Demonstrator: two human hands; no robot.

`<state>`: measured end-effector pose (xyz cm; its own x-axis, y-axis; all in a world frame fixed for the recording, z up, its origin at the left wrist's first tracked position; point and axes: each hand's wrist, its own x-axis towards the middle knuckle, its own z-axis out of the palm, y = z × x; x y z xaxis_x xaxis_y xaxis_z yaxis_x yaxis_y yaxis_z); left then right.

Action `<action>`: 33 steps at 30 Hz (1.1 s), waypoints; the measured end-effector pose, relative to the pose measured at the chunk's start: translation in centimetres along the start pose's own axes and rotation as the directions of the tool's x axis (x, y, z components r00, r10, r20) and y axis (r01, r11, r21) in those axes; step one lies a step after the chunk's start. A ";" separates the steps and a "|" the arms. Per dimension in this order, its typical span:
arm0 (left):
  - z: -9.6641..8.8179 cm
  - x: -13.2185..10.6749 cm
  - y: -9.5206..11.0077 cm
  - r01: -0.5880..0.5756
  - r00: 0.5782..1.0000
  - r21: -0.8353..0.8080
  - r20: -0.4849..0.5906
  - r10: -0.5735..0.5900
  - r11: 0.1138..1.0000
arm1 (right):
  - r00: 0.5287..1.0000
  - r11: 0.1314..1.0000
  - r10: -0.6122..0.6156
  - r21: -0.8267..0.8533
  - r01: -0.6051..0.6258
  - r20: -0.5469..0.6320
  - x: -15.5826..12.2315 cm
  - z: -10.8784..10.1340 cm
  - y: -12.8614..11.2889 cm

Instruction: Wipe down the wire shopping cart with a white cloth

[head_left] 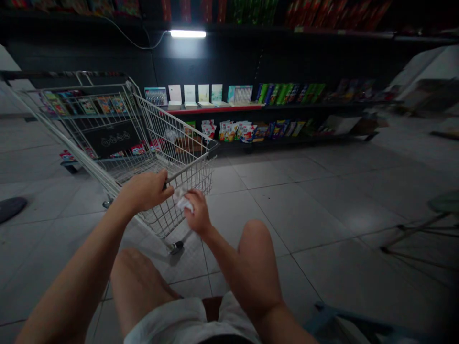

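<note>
The shopping cart (116, 137) stands on the tiled floor (272, 200), directly ahead and to the left of the person's bare knees. Its near top rim (193, 165) runs away to the right and ends at a dark corner. Behind the cart, the low display shelf (211, 111) bounds the area. Open tile lies to the right of the basket, as far as the legs of a stool (418, 234) near the right edge. At the left edge, dark footwear (12, 209) rests on the floor, well apart from the basket.

The left hand (145, 190) has its fingers closed over the near top rim, with the thumb toward the person. The right hand (197, 210) holds a crumpled white cloth (185, 204), the fingers together and clamped on it. The cloth is at the outer face of the near wire panel, just below the rim; whether it presses on the wires cannot be told.
</note>
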<state>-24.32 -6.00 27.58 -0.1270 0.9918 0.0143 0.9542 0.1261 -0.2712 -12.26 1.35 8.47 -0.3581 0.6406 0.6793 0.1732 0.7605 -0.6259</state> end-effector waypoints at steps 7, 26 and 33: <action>-0.1 -0.1 0.1 -0.042 0.999 0.026 -0.007 0.042 0.999 | 0.867 0.855 -0.247 -0.324 0.405 0.433 12.7 -8.1 -2.9; 0.4 -1.6 -1.1 -0.097 0.995 0.105 0.014 0.096 0.990 | 0.733 0.732 0.206 -0.599 0.324 0.648 22.9 -13.5 1.5; 1.5 -4.7 -4.8 -0.107 0.993 -0.061 0.040 0.110 0.992 | 0.594 0.748 0.254 -0.544 0.380 0.763 22.2 -12.8 -2.4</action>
<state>-28.75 -11.28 27.36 -0.0321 0.9980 -0.0545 0.9771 0.0199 -0.2120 -8.92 15.11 29.99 -0.8691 0.4923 -0.0478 0.4930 0.8701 -0.0015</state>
